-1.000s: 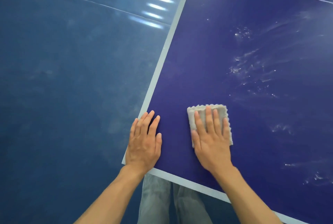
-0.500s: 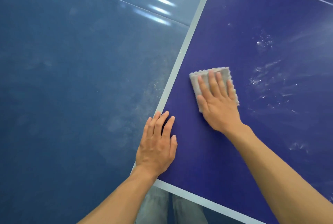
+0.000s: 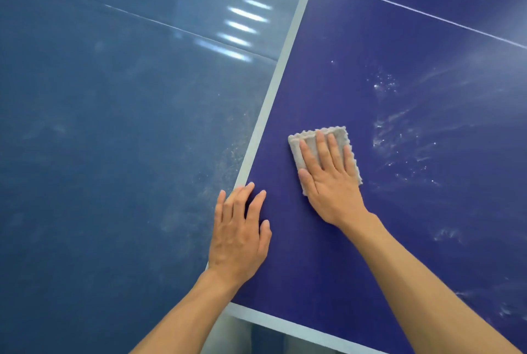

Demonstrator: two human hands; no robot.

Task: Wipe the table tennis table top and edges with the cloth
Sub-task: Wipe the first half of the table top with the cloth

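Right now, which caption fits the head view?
Right hand presses a grey cloth flat on the blue table top; left hand rests by its white edge.

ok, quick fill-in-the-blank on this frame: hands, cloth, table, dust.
1. The right hand lies flat ____ the cloth.
2. The left hand rests on the table and holds ____.
3. The white dusty smears lie to the cloth's ____.
Missing words: on; nothing; right.

The right hand [image 3: 330,191] has slid the grey cloth [image 3: 339,133] away from the counter's [image 3: 399,254] near edge, then drawn it slightly back.
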